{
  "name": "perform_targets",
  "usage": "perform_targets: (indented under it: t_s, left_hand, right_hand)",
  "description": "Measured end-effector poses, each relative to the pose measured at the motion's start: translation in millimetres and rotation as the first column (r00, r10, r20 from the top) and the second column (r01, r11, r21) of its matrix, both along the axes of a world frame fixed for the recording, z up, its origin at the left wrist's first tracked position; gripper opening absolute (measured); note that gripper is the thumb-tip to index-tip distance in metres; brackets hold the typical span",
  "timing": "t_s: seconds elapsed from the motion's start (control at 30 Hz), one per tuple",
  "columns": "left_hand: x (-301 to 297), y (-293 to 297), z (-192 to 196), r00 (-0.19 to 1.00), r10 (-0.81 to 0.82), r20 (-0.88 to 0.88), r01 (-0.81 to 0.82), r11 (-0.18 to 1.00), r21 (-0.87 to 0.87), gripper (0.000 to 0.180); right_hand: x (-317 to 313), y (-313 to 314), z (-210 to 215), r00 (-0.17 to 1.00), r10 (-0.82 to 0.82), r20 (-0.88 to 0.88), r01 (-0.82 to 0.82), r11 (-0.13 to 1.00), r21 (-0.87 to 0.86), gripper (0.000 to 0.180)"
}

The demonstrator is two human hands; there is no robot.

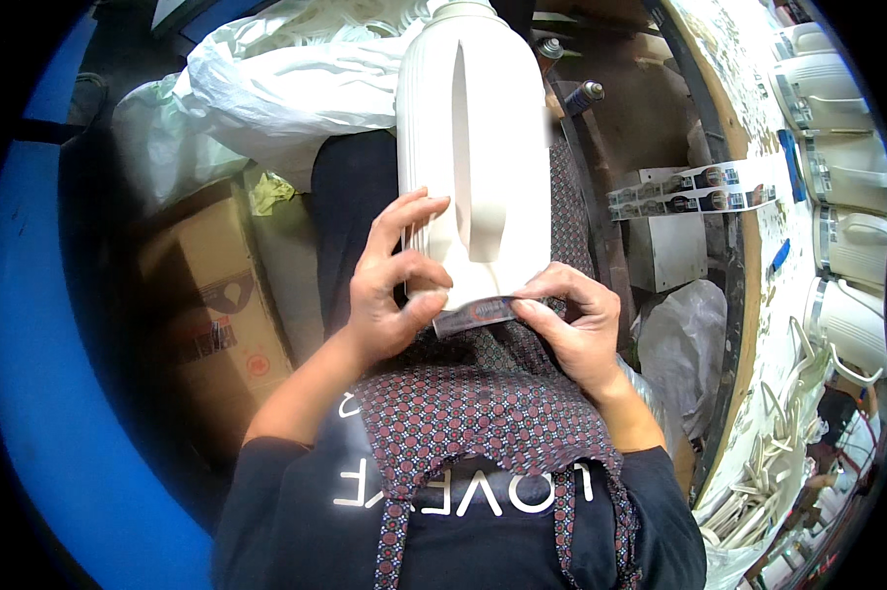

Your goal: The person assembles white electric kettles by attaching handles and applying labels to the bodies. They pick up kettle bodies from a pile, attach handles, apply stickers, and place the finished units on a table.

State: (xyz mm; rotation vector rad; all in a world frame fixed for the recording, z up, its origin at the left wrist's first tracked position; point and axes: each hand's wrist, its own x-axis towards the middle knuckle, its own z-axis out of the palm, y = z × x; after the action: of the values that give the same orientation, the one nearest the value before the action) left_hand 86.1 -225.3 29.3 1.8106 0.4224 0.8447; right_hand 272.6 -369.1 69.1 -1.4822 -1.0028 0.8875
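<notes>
A white plastic jug [527, 211] with a long built-in handle [486, 222] lies across my lap, its base toward me. My left hand [389, 285] grips the left side of the base, fingers curved against the wall. Its thumb is close to the left end of a dark, shiny label [475, 315]. This label lies along the base's near edge, partly hidden by fingers. My right hand [576, 320] pinches the label's right end between thumb and forefinger, at the right corner of the base.
On the left are white plastic bags [286, 84] and a cardboard box [212, 315]. A strip of labels [694, 189] hangs off the worktable [733, 324] at right. Several white jugs [851, 177] line its far side, with loose white handles [768, 482] nearer. Spray cans [583, 96] stand beyond my lap.
</notes>
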Motion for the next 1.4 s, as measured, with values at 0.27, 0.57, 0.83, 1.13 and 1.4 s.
perform_targets:
  t_s: [0.27, 0.57, 0.83, 1.13, 1.4]
  left_hand:
    - [1.8, -6.0, -2.1, 0.998, 0.039, -0.042, -0.035, 0.995, 0.095, 0.019]
    - [5.8, -7.5, 4.9, 0.987, 0.088, -0.132, -0.053, 0.967, 0.251, 0.022]
    - [5.4, -7.0, 4.1, 0.985, 0.105, -0.137, -0.061, 0.954, 0.293, 0.021]
    - [3.3, -6.8, 3.1, 0.989, 0.066, -0.135, -0.033, 0.972, 0.231, 0.020]
    - [2.3, -4.8, 2.0, 0.988, 0.058, -0.142, -0.025, 0.975, 0.222, 0.018]
  right_hand:
    - [-4.4, 5.0, -8.0, 0.980, -0.076, 0.182, 0.083, 0.996, -0.030, 0.008]
    - [-4.5, 5.6, -5.7, 0.965, -0.082, 0.251, 0.093, 0.995, -0.031, 0.009]
    - [-7.1, 7.3, -5.6, 0.953, -0.090, 0.289, 0.104, 0.994, -0.035, 0.009]
    - [-7.3, 8.0, -4.6, 0.961, -0.090, 0.260, 0.105, 0.993, -0.046, 0.009]
    - [-6.5, 9.8, -5.7, 0.962, -0.073, 0.262, 0.087, 0.995, -0.045, 0.009]
